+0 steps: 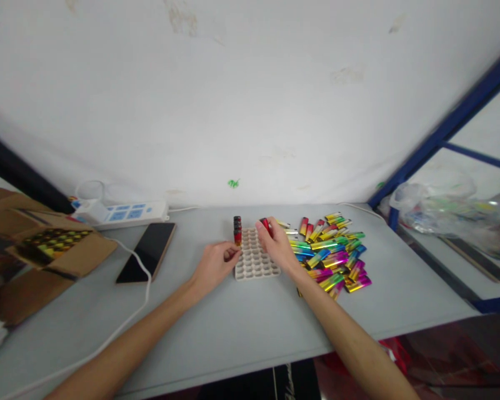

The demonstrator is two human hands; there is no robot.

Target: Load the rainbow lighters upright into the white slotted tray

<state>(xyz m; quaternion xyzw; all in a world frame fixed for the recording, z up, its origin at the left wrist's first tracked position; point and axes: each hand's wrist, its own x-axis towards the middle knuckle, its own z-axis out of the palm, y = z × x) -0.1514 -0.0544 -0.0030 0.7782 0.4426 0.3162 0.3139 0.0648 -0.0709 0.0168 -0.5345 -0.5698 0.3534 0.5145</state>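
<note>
Right hand [280, 244]: fingers closed on a red tube [265, 224], over the tray's [257, 275] far right side.
Left hand [215, 262]: at the upright tubes [237, 226] — I can't tell whether it grips one.
Tray cells: seemingly keep that left-edge row standing.
Loose pile [331, 250]: beside my right forearm, handy, I judge.
Room: bare table [216, 333] in front — wall [250, 111] behind.
</note>
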